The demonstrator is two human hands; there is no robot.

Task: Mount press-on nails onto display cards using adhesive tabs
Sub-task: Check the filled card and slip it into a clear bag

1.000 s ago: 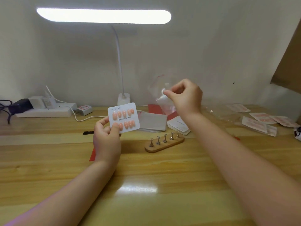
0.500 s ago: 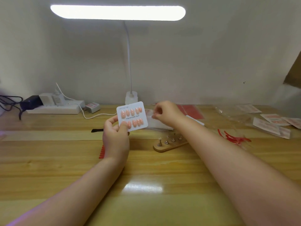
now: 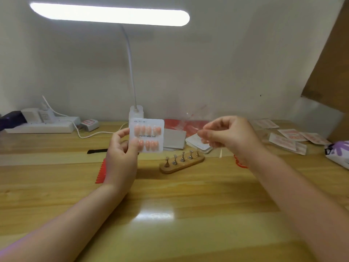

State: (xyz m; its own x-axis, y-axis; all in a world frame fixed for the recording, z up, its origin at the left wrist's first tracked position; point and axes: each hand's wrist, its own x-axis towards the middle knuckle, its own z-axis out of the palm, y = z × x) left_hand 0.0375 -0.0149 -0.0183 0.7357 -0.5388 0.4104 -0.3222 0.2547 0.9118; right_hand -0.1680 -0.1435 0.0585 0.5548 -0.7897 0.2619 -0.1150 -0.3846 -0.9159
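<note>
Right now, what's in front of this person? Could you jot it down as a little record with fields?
left hand: left hand holds a display card upright
card: two rows of peach press-on nails
right hand: right hand, fingers curled; seems to pinch something clear, too blurred to name
on table: wooden stand with five metal pegs, beside a card stack
far right: packaged sets
light: desk lamp, on

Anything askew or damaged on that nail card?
Nothing stands out. The display card in the left hand is upright with two even rows of peach nails. The right hand pinches something clear, too blurred to identify.
</note>
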